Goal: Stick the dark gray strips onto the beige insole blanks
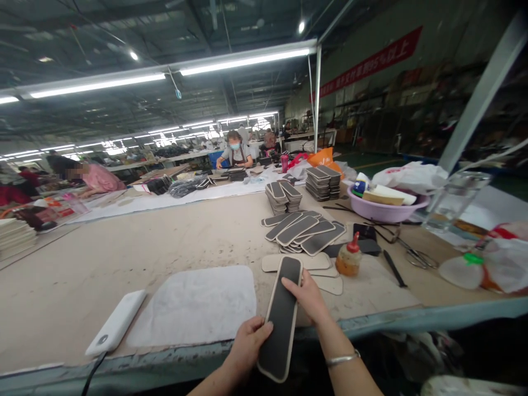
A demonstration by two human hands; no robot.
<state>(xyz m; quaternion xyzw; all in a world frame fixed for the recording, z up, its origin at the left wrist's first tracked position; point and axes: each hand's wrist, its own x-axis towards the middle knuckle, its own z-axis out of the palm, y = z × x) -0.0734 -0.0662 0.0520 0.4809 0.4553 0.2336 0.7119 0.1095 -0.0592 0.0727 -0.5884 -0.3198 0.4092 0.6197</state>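
Between my two hands is a long dark panel with a pale beige border and rounded corners (279,319), tilted over the table's front edge. My left hand (249,344) grips its lower left side, thumb on the dark face. Higher up on the right edge, my right hand (307,294) pinches it the same way. Just beyond lie several plain beige pieces (295,263). Behind these is a loose heap of similar dark panels (303,228), with neat stacks (282,197) further back. A glue bottle with a red cap (348,256) stands right of the beige pieces.
A white sheet (202,302) and a white corded device (116,322) lie on the left. To the right are scissors (416,256), a black-handled tool (394,268), a purple basin (388,210) and a clear container (456,201). Co-workers (235,151) sit at tables beyond.
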